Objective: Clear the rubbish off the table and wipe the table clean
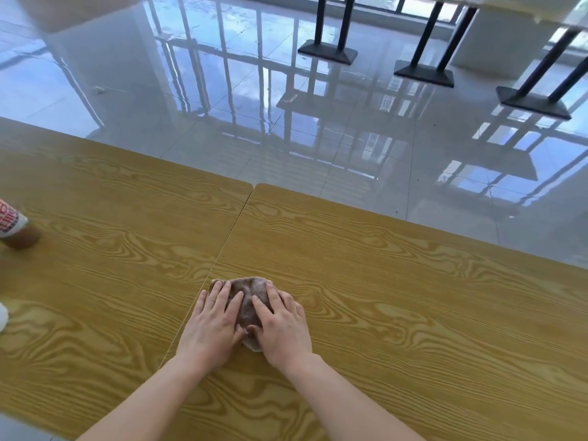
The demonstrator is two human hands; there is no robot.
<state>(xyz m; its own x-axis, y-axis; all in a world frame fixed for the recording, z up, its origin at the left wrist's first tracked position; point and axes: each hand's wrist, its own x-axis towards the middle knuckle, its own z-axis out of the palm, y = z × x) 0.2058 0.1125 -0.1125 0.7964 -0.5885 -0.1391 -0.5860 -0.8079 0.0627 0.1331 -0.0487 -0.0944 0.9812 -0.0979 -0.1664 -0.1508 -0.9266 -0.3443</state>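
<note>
A small brown cloth [248, 300] lies flat on the wood-grain table [397, 297], just right of the seam between two tabletops. My left hand [212, 326] and my right hand [281, 326] both press down on it with straight fingers, side by side, covering most of it. A bottle with a red and white label [14, 227] lies at the far left edge of the table, partly cut off by the frame.
A white object [2, 316] shows at the left edge of the table, mostly out of frame. Beyond the table's far edge is a glossy tiled floor [222, 90] with black table legs and bases [424, 73] at the upper right.
</note>
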